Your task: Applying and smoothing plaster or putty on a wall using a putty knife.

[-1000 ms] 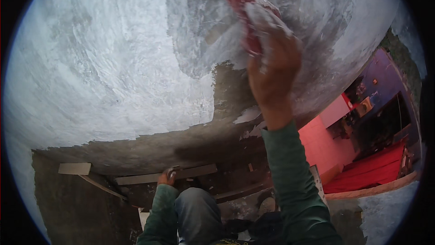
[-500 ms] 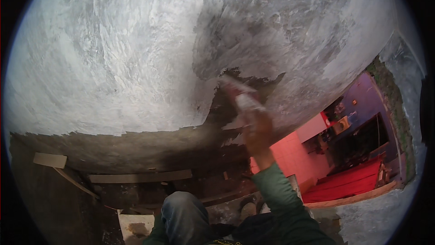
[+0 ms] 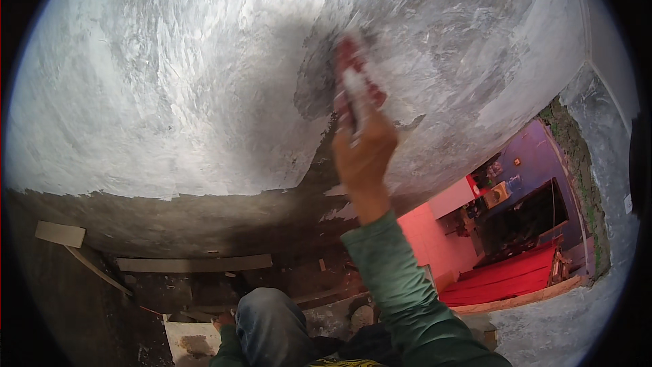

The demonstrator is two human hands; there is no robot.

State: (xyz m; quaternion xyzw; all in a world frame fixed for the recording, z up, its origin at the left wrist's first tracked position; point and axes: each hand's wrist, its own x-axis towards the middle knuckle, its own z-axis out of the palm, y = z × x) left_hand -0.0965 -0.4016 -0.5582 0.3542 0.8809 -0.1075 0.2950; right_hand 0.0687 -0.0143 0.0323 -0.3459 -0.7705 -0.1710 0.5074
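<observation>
One denim-clad knee (image 3: 275, 329) rises just past six o'clock; at seven, the left hand (image 3: 224, 319) sits beside a stained pale board (image 3: 187, 341), its grip too hidden to tell. Near centre, the right hand (image 3: 367, 153) is wrapped around a motion-blurred red hand tool (image 3: 348, 58) pointing towards twelve, near the patchy grey-white wall (image 3: 204, 95). Tilting the tool could gouge that surface; a loose hold could drop it. Farther off, at four, lies red cloth (image 3: 502, 275).
</observation>
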